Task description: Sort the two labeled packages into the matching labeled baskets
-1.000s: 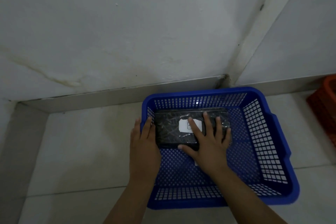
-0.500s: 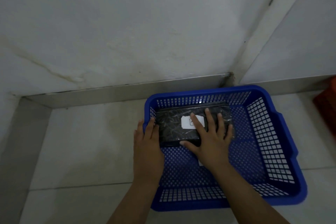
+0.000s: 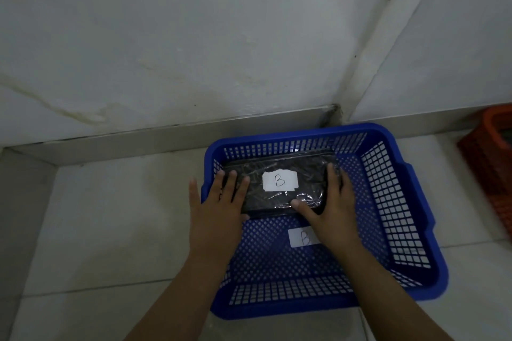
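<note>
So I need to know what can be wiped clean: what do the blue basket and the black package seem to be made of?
Blue basket: looks like moulded plastic, with a smooth rim and perforated grid walls and floor. Black package: dark contents under clear, glossy, wrinkled film, judging by the creases and glare; its B label looks like matt white paper.

Orange basket [image 3: 496, 174] cut by right edge; basket label [image 3: 300, 238] half under right hand [image 3: 332, 210].

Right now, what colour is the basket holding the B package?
Blue, a perforated plastic basket, clearest in the head view; the package lies inside it.
</note>
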